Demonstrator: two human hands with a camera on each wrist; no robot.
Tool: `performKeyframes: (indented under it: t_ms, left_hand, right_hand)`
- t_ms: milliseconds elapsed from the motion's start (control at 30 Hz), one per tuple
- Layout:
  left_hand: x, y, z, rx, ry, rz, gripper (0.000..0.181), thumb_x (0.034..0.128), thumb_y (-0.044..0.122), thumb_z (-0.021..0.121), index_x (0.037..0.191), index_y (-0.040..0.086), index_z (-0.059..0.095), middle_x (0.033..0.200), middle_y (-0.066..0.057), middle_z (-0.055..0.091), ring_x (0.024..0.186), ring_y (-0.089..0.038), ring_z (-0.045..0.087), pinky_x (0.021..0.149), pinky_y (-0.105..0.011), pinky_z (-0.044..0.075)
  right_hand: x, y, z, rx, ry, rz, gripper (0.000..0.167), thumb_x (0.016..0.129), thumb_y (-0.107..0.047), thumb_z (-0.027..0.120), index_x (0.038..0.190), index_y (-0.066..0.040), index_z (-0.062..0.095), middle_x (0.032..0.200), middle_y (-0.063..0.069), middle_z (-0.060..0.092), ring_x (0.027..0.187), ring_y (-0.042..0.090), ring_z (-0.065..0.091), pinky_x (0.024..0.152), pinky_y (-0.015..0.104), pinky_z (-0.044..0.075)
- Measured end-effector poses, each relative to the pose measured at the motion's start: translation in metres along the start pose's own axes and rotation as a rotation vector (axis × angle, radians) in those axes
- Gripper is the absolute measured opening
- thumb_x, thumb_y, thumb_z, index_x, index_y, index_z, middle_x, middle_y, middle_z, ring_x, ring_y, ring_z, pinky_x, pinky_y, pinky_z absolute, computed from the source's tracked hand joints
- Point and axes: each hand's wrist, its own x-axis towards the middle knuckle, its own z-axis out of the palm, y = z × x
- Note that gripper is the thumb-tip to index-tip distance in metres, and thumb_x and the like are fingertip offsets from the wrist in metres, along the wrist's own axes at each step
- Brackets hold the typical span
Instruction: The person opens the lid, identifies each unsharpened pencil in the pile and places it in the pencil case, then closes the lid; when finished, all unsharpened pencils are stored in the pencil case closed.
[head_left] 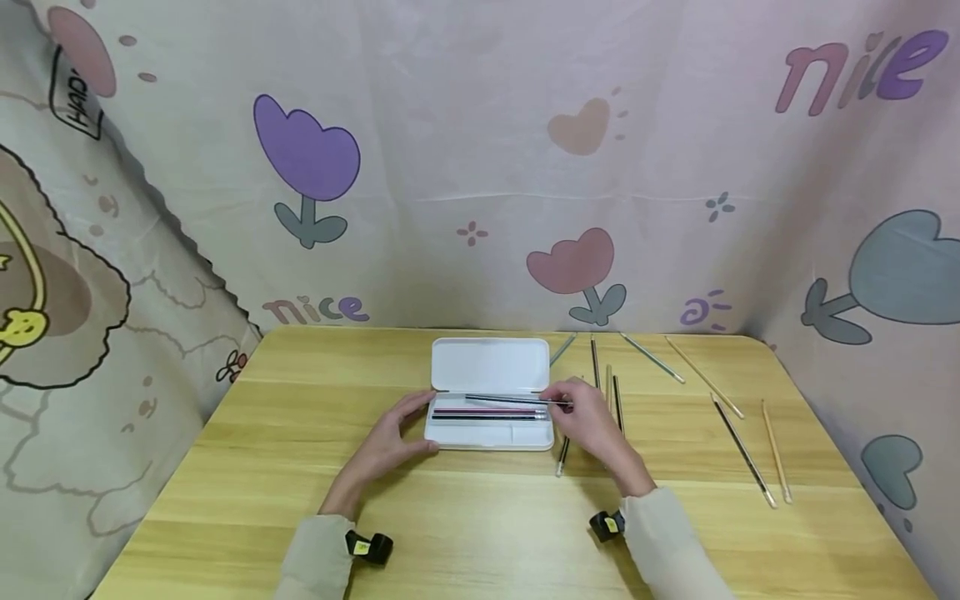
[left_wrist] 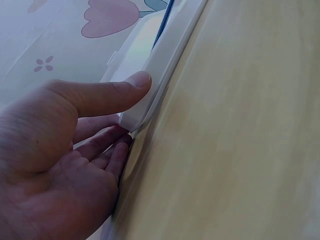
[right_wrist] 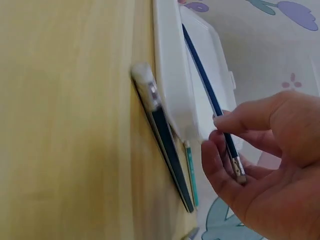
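Head view: the right hand (head_left: 588,417) pinches a dark pencil (head_left: 510,400) near its eraser end, and the shaft runs left from the fingertips, over the back part of an open white case (head_left: 465,433); whether its far tip touches the case I cannot tell. Seen from the right wrist, the thumb presses the shaft from one side with bent fingers opposite, and the eraser (right_wrist: 241,178) sticks out past the pinch, toward the palm. The left hand (head_left: 386,437) grips the case's left end, thumb on the near wall, the other fingers bent around the end. Two more pencils (head_left: 480,417) lie side by side inside, and the lid (head_left: 491,364) stands open behind. Another pencil (head_left: 562,458) lies just beside the case's right end, and further pencils are scattered across the table (head_left: 480,533) to the right.
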Motion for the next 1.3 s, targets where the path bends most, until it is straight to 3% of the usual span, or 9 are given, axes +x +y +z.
performKeyframes:
  t_ms: [367,700,933,1100,1300]
  left_hand:
    - [-0.001,0.000,0.003,-0.002,0.010,0.001,0.086,0.0801,0.010,0.087,0.153,0.000,0.043,0.158,-0.020,0.040,0.144,-0.043,0.040,0.121,-0.054,0.029]
    - [0.001,0.002,0.004,-0.002,0.012,-0.010,0.087,0.0793,0.009,0.086,0.154,0.001,0.042,0.158,-0.019,0.040,0.144,-0.041,0.039,0.121,-0.050,0.030]
    - [-0.003,0.001,0.003,-0.025,0.000,-0.027,0.088,0.0796,0.009,0.086,0.155,0.003,0.042,0.159,-0.018,0.038,0.145,-0.042,0.038,0.121,-0.051,0.029]
    - [-0.004,0.001,0.000,-0.031,0.001,-0.012,0.086,0.0804,0.005,0.085,0.154,0.001,0.041,0.159,-0.022,0.037,0.145,-0.045,0.037,0.121,-0.054,0.028]
    - [-0.001,0.000,0.001,-0.029,-0.001,-0.021,0.085,0.0814,0.006,0.084,0.155,0.003,0.042,0.160,-0.020,0.037,0.145,-0.044,0.037,0.121,-0.054,0.028]
  right_hand:
    - [0.015,-0.010,0.025,0.054,0.001,-0.003,0.011,0.086,0.005,0.077,0.092,-0.004,0.079,0.096,0.006,0.075,0.091,0.023,0.069,0.081,0.040,0.061]
    - [0.017,-0.013,0.035,-0.046,0.017,-0.061,0.013,0.082,0.007,0.079,0.089,-0.004,0.080,0.089,0.005,0.073,0.090,0.027,0.064,0.085,0.045,0.055]
    - [0.015,-0.011,0.039,-0.043,0.025,-0.057,0.015,0.081,0.005,0.081,0.093,-0.005,0.080,0.092,0.006,0.073,0.093,0.028,0.063,0.086,0.045,0.052]
    - [0.009,-0.011,0.033,0.042,0.018,-0.011,0.021,0.084,0.005,0.078,0.103,-0.003,0.077,0.098,0.008,0.072,0.092,0.026,0.065,0.082,0.041,0.058]
    - [0.001,-0.011,0.011,0.103,0.044,0.020,0.025,0.089,0.001,0.074,0.114,-0.001,0.072,0.097,0.006,0.069,0.094,0.024,0.063,0.080,0.038,0.060]
